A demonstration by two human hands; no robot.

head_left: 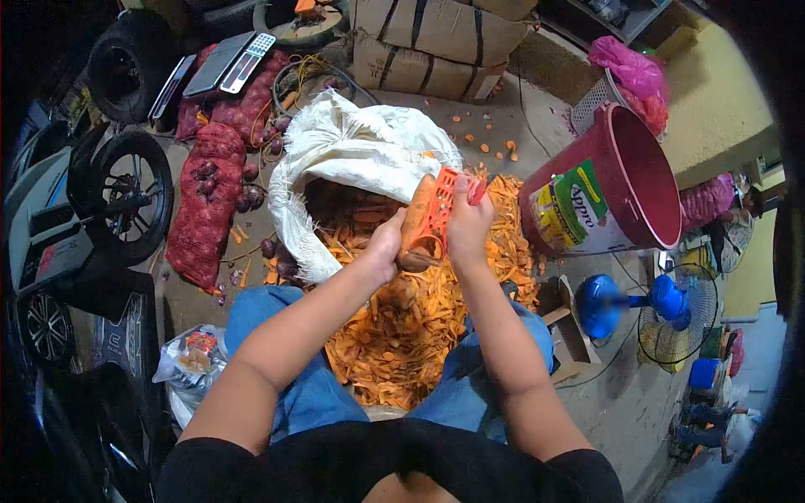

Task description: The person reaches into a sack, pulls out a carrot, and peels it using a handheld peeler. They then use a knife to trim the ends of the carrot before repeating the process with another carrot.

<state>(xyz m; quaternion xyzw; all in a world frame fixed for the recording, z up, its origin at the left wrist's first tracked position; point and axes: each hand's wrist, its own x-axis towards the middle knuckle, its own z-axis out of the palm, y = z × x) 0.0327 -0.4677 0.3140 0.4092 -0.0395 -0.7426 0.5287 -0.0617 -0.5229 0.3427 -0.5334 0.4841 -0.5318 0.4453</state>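
My left hand [386,247] is closed round the lower side of an orange carrot [417,214], which points up and away from me. In my right hand [469,225] is a red-orange plastic peeler [440,205] with a slotted body, lying against the carrot's right side. Beneath both hands spreads a big heap of orange peelings [394,335], between my knees. Just beyond, a white woven sack [360,142] lies open with more peelings inside its mouth.
A tall red bucket [537,197] leans at the right, near a blue fan [668,298]. Red net bags of onions [205,201] and a motorbike wheel [130,189] stand left. Taped cardboard boxes [428,63] are at the back. Carrot pieces [484,147] dot the floor.
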